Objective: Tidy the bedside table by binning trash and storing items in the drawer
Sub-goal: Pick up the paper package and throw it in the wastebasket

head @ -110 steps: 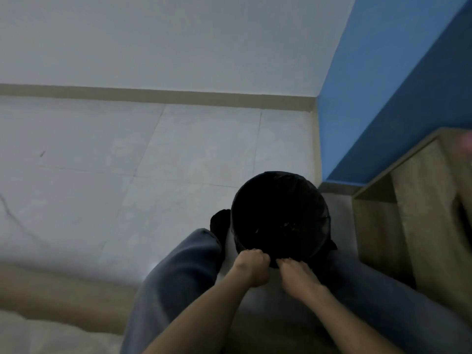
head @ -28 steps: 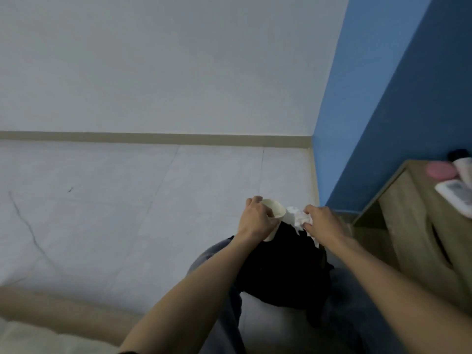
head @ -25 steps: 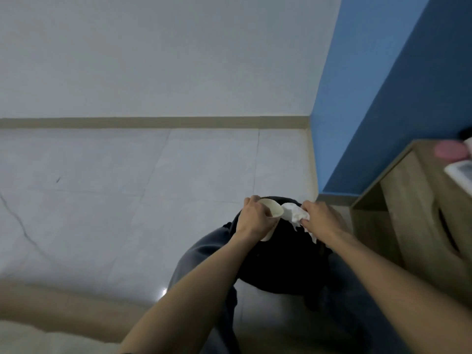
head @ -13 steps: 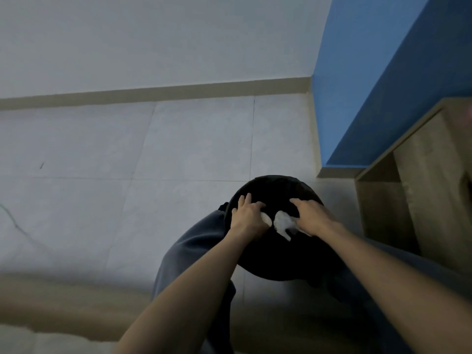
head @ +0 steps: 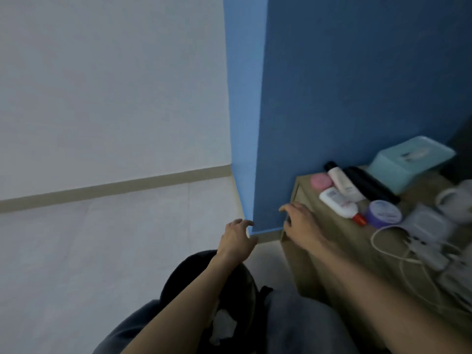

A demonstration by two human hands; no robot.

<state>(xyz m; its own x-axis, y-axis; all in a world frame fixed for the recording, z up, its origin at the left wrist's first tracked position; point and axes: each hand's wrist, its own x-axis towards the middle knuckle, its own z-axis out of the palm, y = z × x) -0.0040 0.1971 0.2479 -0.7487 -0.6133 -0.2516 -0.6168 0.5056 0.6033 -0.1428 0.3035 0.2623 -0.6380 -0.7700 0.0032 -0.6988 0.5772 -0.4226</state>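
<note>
The black-lined bin (head: 184,279) stands on the floor between my knees, and white crumpled tissue (head: 223,325) lies inside it. My left hand (head: 236,238) hovers above the bin, empty, fingers spread. My right hand (head: 301,222) is empty too, fingers apart, at the near left corner of the wooden bedside table (head: 332,241). On the table lie a white bottle with a red cap (head: 337,201), a white tube (head: 343,181), a black bottle (head: 370,185), a pink round case (head: 320,181) and a purple jar (head: 383,213).
A teal tissue box (head: 408,162) stands at the table's back against the blue wall. A white mug (head: 459,200), a white charger with its cable (head: 398,241) and a grey pouch (head: 426,223) lie at the right. Pale tiled floor spreads to the left.
Both hands let go of the paper cup and tissue into the bin and rose out empty. My view swung up and right, bringing the table top into sight.
</note>
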